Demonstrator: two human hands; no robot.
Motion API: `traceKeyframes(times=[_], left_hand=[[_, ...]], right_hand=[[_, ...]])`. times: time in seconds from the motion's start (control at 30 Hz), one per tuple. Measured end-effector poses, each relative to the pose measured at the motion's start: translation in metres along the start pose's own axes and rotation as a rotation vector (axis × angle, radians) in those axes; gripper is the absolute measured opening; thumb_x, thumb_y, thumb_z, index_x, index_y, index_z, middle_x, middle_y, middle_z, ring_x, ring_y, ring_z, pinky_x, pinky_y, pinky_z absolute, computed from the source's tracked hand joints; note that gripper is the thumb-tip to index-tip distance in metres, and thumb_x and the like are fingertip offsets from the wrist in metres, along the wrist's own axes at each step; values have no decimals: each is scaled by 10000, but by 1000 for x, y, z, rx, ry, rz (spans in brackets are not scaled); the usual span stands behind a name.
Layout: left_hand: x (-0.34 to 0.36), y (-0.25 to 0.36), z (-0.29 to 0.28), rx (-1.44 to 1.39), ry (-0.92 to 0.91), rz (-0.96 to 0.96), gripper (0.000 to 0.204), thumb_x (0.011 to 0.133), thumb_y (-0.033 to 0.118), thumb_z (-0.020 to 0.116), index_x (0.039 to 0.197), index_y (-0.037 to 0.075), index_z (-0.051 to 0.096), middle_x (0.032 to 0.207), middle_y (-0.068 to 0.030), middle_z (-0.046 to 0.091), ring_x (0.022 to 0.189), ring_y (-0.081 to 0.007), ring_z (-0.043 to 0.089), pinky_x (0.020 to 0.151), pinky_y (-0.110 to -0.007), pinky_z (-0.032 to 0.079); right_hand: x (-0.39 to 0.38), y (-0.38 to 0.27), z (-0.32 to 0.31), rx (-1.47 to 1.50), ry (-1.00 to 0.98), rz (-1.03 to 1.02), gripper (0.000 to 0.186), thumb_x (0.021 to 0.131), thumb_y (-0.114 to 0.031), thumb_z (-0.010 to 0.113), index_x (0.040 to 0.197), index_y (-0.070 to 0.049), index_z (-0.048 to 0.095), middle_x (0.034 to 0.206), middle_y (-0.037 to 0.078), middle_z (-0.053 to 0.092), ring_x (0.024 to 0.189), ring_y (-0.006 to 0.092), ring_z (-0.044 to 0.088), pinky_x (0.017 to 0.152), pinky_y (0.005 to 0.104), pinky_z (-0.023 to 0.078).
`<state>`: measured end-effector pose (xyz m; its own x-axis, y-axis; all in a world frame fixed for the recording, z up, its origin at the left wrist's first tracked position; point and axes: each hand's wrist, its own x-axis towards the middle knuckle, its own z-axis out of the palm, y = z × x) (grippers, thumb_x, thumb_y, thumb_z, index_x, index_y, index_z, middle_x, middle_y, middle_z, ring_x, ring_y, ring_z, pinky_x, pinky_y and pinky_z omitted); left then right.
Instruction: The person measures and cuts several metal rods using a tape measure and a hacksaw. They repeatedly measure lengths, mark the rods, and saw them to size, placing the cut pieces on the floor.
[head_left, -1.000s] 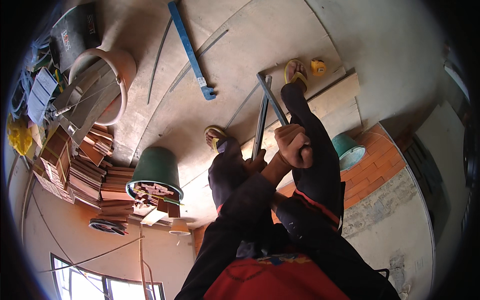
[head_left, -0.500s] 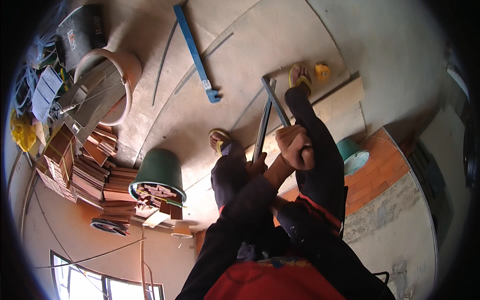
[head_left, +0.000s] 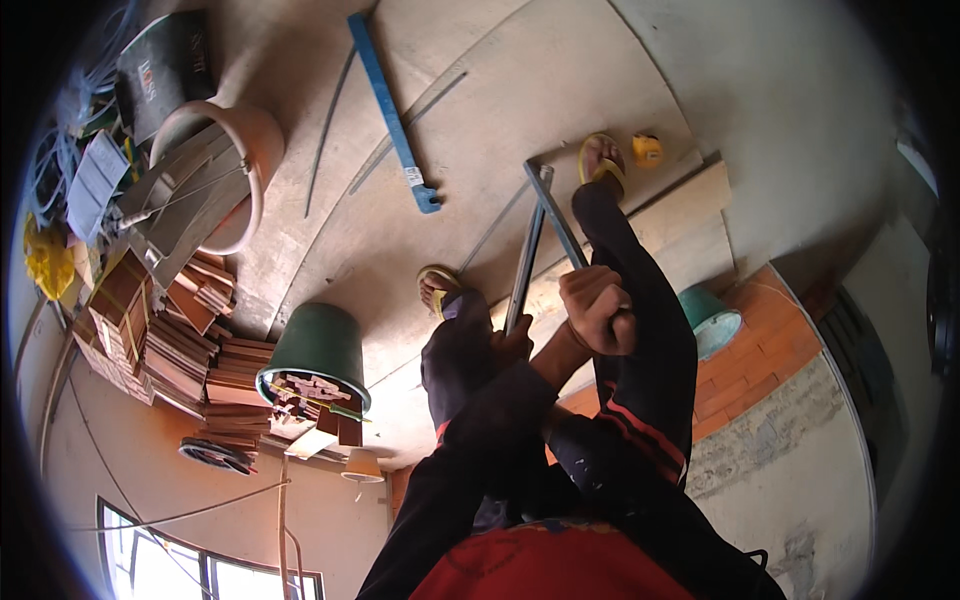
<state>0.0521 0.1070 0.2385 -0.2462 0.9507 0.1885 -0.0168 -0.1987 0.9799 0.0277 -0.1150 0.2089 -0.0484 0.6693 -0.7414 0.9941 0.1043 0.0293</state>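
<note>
My forearms cross, the left one over the right. My left hand point(head_left: 597, 310), at the right, is closed in a fist round the near end of a flat grey metal bar point(head_left: 556, 217). To its left, my right hand point(head_left: 512, 340) is closed round the lower end of a long dark metal rod point(head_left: 527, 255) with a lighter tip. Bar and rod slant away from me and come together near their far ends, between my sandalled feet; whether they are joined there I cannot tell. My right fingers are partly hidden in shadow.
A blue hook-ended steel bar point(head_left: 392, 110) and thin rods lie on the board ahead. A yellow tape measure point(head_left: 647, 151) lies beside my right foot. Green buckets point(head_left: 318, 335) stand at both sides. At left are stacked reddish tiles point(head_left: 180, 355) and a pale tub point(head_left: 265, 150).
My left hand has shifted slightly right and down with the flat bar, and the crossing of bar and rod stays between my feet. The whole view has moved a little. Both grips look the same.
</note>
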Motion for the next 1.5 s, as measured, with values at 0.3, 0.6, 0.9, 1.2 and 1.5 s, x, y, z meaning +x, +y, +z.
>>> traceKeyframes(times=[0.3, 0.6, 0.9, 1.2, 1.5], left_hand=[[1, 1, 0, -23, -4, 21, 156, 480, 75, 491, 588, 82, 380, 492, -30, 312, 354, -186, 325, 355, -303, 241], [2, 1, -2, 11, -48, 26, 163, 484, 89, 504, 588, 86, 379, 502, -32, 326, 367, -188, 335, 365, -310, 254], [1, 0, -1, 21, -52, 55, 70, 596, 31, 437, 636, 66, 390, 475, -35, 340, 349, -200, 342, 360, -316, 273], [9, 6, 1, 71, -25, 73, 85, 574, 6, 418, 646, 50, 415, 481, -53, 350, 353, -195, 352, 369, -306, 289], [-13, 20, -12, 207, 58, -314, 81, 694, 95, 468, 667, 20, 486, 581, -123, 468, 495, -269, 493, 478, -329, 399]], right_hand=[[-7, 6, 0, 86, 11, 42, 249, 815, -135, 622, 1005, -29, 499, 858, 123, 612, 810, 246, 615, 707, 342, 464], [-10, 8, -1, 153, 42, 75, 261, 809, -132, 623, 1002, -19, 489, 844, 137, 613, 799, 264, 620, 694, 353, 470], [-19, 19, -6, 260, 105, 76, 273, 803, -130, 624, 1000, -9, 480, 829, 151, 615, 789, 283, 626, 681, 364, 475], [-8, 36, -22, 581, 222, 136, 285, 796, -128, 625, 998, 1, 470, 815, 166, 617, 778, 302, 632, 668, 375, 480], [-39, 136, -193, 1357, -488, 536, 311, 742, -66, 640, 980, 19, 459, 645, 93, 563, 533, 173, 576, 474, 312, 440]])
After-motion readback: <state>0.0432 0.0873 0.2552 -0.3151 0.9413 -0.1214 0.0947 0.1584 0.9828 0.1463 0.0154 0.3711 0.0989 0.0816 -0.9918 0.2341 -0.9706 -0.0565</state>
